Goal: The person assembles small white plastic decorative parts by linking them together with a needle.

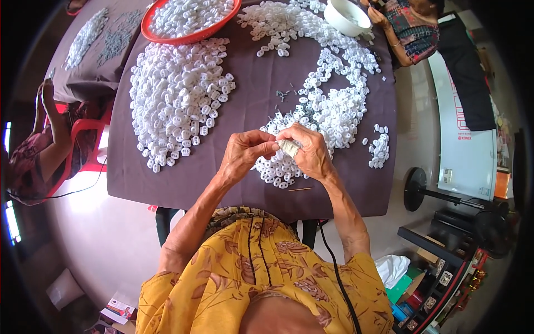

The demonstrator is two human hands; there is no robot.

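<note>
My left hand (245,155) and my right hand (309,153) meet over the near middle of the table, fingertips pinched together. Whatever small thing lies between the fingers is hidden. A cream-white piece (289,147) shows at my right thumb; whether it is wrapped round the thumb or held I cannot tell. Below and beyond the hands spreads a heap of small white oval plastic pieces with two holes (340,111). Small grey pins (282,94) lie loose beside that heap. A thin wooden stick (300,189) rests near the table's front edge.
On the brown tablecloth (250,94) another large pile of white pieces (175,94) lies left, below a red basin (192,39) full of them. A white bowl (349,19) stands far right, near another person's arm (395,42). A small cluster (379,147) sits right. Someone sits at left.
</note>
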